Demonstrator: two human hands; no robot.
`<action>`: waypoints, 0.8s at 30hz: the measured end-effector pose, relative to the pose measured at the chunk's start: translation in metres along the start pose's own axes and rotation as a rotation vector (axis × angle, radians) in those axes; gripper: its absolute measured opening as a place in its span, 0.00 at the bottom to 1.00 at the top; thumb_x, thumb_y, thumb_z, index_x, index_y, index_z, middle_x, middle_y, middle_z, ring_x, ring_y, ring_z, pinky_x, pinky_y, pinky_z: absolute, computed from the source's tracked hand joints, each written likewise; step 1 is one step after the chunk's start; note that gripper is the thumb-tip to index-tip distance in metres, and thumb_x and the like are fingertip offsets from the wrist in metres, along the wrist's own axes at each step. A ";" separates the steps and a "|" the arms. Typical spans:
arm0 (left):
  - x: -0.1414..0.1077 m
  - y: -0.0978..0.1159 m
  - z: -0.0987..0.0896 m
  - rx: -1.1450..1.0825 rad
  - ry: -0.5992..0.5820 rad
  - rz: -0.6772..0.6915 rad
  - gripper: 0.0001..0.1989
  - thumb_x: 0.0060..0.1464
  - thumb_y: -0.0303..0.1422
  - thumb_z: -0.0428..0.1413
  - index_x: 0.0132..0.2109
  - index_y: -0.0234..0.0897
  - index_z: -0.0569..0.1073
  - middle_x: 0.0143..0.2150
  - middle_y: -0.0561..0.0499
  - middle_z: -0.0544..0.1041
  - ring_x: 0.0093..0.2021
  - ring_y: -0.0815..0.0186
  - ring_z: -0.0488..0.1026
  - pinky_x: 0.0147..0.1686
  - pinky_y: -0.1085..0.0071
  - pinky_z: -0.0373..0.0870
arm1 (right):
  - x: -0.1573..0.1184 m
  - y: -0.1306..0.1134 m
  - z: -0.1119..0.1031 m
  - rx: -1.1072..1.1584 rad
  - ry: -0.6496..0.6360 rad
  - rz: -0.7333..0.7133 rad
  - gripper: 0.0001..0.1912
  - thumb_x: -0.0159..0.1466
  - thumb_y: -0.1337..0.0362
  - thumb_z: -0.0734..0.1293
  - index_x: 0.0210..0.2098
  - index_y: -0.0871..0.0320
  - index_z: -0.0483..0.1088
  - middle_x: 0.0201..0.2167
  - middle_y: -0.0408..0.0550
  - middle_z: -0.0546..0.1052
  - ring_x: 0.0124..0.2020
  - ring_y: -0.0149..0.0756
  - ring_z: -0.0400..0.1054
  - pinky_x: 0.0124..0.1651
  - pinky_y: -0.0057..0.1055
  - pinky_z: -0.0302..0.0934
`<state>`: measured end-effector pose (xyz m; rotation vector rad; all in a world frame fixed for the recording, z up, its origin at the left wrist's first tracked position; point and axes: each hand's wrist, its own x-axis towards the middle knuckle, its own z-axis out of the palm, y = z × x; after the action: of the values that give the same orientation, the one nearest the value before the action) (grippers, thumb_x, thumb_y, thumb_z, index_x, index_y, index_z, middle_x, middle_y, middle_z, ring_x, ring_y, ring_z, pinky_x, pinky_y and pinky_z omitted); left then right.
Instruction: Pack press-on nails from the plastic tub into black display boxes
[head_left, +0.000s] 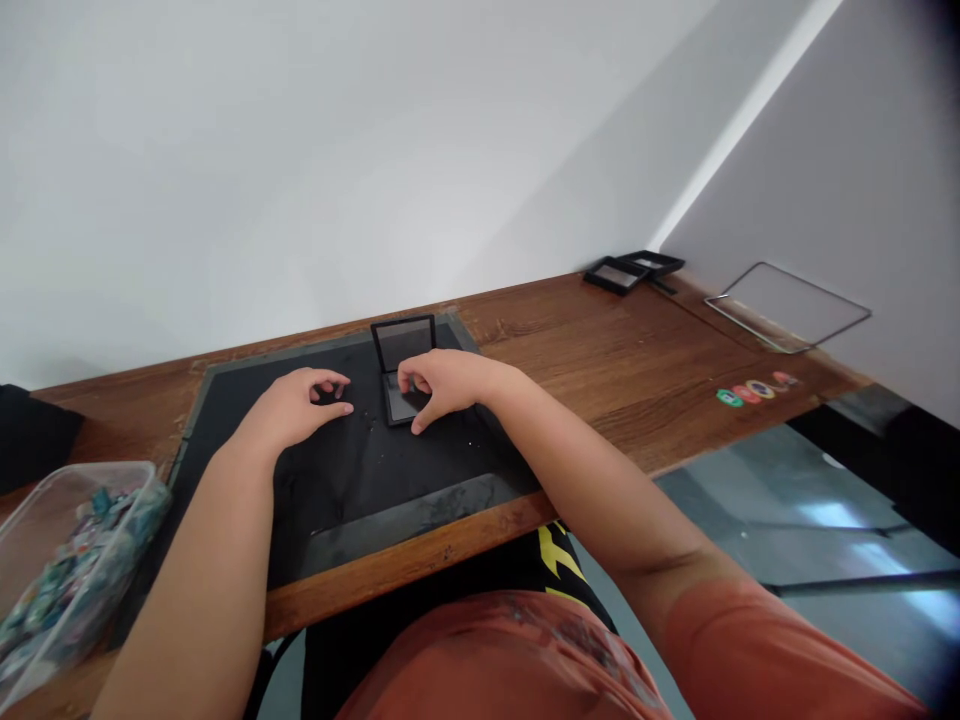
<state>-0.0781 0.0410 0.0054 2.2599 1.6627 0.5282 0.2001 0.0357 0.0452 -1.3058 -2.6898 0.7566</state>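
Observation:
A small black hinged case stands with its lid raised on the black mat, its shallow base lying flat. My right hand is over the right side of that base, thumb and fingers curved apart, with nothing visible between them; whether it touches the case I cannot tell. To the left of the case, my left hand hovers over the mat, fingers curled and thumb apart, holding nothing. A few tiny specks lie on the mat between the hands.
A clear plastic bin of small wrapped pieces sits at the left, near a black object. Black frames lie at the back right. Farther right are a wire frame and round stickers on the wooden table.

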 end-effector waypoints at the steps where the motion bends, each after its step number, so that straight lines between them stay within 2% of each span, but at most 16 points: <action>1: 0.001 -0.002 0.000 0.016 0.006 -0.011 0.20 0.46 0.48 0.66 0.46 0.47 0.85 0.41 0.46 0.84 0.34 0.58 0.78 0.30 0.67 0.72 | 0.000 0.001 -0.001 0.009 -0.001 0.000 0.26 0.49 0.56 0.82 0.42 0.56 0.72 0.32 0.41 0.74 0.30 0.32 0.64 0.32 0.30 0.50; 5: 0.004 -0.003 0.000 0.026 0.030 -0.082 0.13 0.48 0.45 0.64 0.39 0.48 0.87 0.33 0.47 0.83 0.27 0.59 0.75 0.27 0.66 0.70 | -0.002 0.003 -0.003 0.051 0.032 -0.008 0.25 0.50 0.55 0.82 0.42 0.57 0.72 0.31 0.40 0.72 0.29 0.31 0.62 0.32 0.29 0.50; 8: 0.005 -0.003 0.000 0.026 0.042 -0.153 0.11 0.47 0.44 0.64 0.37 0.47 0.87 0.29 0.48 0.82 0.27 0.57 0.76 0.28 0.64 0.70 | -0.002 0.004 -0.003 0.086 0.087 -0.022 0.25 0.52 0.52 0.80 0.41 0.57 0.72 0.29 0.39 0.71 0.29 0.30 0.61 0.33 0.29 0.50; 10: 0.005 -0.004 0.000 0.026 0.035 -0.174 0.12 0.47 0.43 0.63 0.37 0.46 0.86 0.31 0.48 0.83 0.31 0.56 0.78 0.31 0.63 0.71 | -0.001 0.004 -0.003 0.102 0.134 -0.030 0.24 0.53 0.52 0.79 0.41 0.58 0.72 0.29 0.39 0.70 0.29 0.30 0.61 0.33 0.28 0.50; 14: 0.005 -0.005 0.001 -0.024 -0.006 -0.198 0.18 0.49 0.42 0.62 0.46 0.43 0.83 0.37 0.47 0.84 0.36 0.55 0.79 0.37 0.62 0.73 | 0.001 0.007 0.000 0.108 0.224 -0.051 0.20 0.55 0.54 0.79 0.39 0.58 0.72 0.29 0.38 0.69 0.29 0.29 0.60 0.34 0.28 0.49; 19: 0.004 0.012 0.002 -0.074 0.086 -0.096 0.22 0.56 0.44 0.56 0.54 0.40 0.80 0.40 0.46 0.83 0.36 0.57 0.78 0.37 0.63 0.73 | 0.006 0.009 0.006 0.143 0.338 -0.128 0.16 0.58 0.56 0.76 0.37 0.59 0.72 0.27 0.38 0.68 0.28 0.28 0.60 0.35 0.28 0.50; 24: 0.002 0.036 0.009 -0.203 0.144 0.017 0.16 0.58 0.42 0.55 0.46 0.41 0.83 0.43 0.47 0.84 0.39 0.58 0.78 0.42 0.63 0.74 | 0.011 0.008 0.013 0.187 0.429 -0.225 0.13 0.61 0.56 0.73 0.38 0.59 0.72 0.27 0.38 0.69 0.27 0.28 0.60 0.35 0.28 0.51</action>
<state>-0.0431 0.0327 0.0133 2.1347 1.5749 0.8419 0.1953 0.0427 0.0285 -0.9696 -2.3089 0.6026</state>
